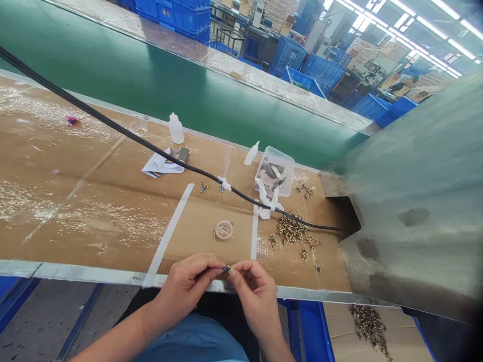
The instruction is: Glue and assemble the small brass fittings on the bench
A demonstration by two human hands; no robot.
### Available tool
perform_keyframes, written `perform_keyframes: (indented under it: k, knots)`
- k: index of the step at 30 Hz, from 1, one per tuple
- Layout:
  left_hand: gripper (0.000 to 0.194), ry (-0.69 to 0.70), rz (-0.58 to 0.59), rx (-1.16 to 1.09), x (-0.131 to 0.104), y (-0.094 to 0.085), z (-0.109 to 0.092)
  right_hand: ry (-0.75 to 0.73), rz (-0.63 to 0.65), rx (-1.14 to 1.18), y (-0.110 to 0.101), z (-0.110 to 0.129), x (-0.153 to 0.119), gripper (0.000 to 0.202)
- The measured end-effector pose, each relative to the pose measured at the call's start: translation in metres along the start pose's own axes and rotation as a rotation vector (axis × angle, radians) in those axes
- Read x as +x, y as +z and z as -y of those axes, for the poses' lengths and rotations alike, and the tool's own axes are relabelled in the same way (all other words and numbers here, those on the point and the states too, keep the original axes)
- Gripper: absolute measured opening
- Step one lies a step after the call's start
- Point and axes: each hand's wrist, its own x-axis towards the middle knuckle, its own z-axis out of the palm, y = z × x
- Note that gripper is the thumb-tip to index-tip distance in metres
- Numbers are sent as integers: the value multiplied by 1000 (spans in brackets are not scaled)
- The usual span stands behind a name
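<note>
My left hand (188, 281) and my right hand (253, 289) meet at the table's front edge. Between their fingertips is a small blue and brass-coloured part (227, 268), pinched from both sides. Just beyond the hands, a small round clear dish (224, 230) with a thin stick in it rests on a cardboard sheet (196, 221) edged with white tape. Two small parts lie past the sheet, one of them a blue and brass-coloured part (204, 187). To the right is a pile of small brass-coloured parts (290, 229).
A black cable (124, 131) crosses above the table. Behind the sheet stand a white bottle (176, 128), a smaller bottle (251, 153) and a clear plastic box (287, 173) with cloth. Folded cloth (162, 163) lies left. A metal housing (415, 201) bounds the right side.
</note>
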Motion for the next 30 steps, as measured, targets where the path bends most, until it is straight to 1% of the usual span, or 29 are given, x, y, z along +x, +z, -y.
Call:
perform_keyframes:
  k: [4,9,14,17,20,24,27,30]
  knots:
    - [14,50,13,44,-3,0,2,-13,-8,-57,-1,-2,0,18]
    - [18,107,38,82,-5,1,3,14,-5,-79,-5,-6,-1,18]
    - [19,149,61,101,-4,1,1,-5,-19,-135,-7,-8,-2,15]
    - [18,135,93,123,-2,0,1,18,13,-157,-10,-6,-1,17]
    - [17,144,123,136,-1,1,1,70,57,-128,-12,-2,2,20]
    - [18,172,126,123,-1,1,2,127,94,-95,-14,0,5,22]
    - [17,166,126,121,-1,1,1,93,89,-152,-15,-1,5,20]
    - [17,147,148,121,0,0,-1,0,75,-252,-16,-1,5,16]
